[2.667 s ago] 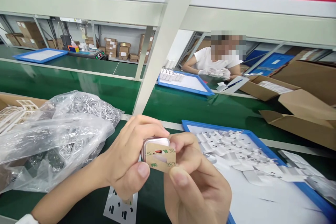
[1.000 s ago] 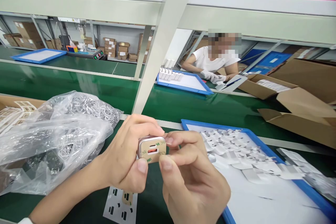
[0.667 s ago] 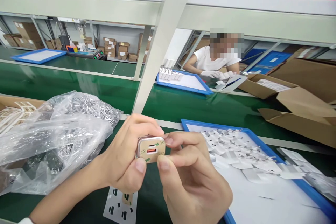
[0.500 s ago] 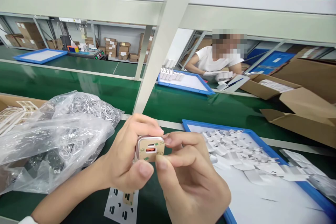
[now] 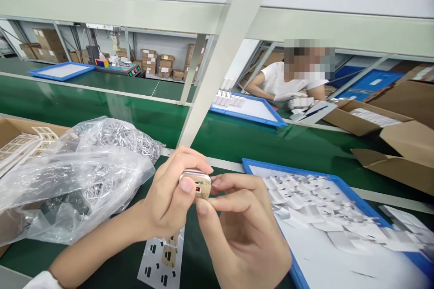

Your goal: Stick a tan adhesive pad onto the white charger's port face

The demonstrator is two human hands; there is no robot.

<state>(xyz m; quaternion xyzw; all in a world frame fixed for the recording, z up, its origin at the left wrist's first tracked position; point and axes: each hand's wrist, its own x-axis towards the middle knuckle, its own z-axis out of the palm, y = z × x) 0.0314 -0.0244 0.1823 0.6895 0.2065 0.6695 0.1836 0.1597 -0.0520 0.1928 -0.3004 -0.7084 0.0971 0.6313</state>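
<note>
My left hand [image 5: 172, 189] is closed around a small white USB charger [image 5: 205, 187], its port end turned toward me. A tan adhesive sticker with green print covers that end, with cutouts around the ports. The left thumb presses on the sticker's left part. My right hand [image 5: 244, 221] pinches at the right and lower edge of the same end, thumb and index finger close together; whether it grips the sticker or the charger is hidden. Below my hands lies a sticker sheet [image 5: 159, 264] with tan pieces and dark cutouts.
A blue-rimmed tray [image 5: 294, 271] on the right holds many white chargers. Left are a clear plastic bag [image 5: 111, 167] of metal rings and a cardboard box [image 5: 10, 126] with sticker frames. A slanted post [image 5: 217, 72] rises ahead. Across the green belt [image 5: 135, 108], a person [image 5: 281, 76] works.
My left thumb has moved up from below the charger's end onto the sticker. The right thumb stays at the lower edge. The whole view has shifted slightly.
</note>
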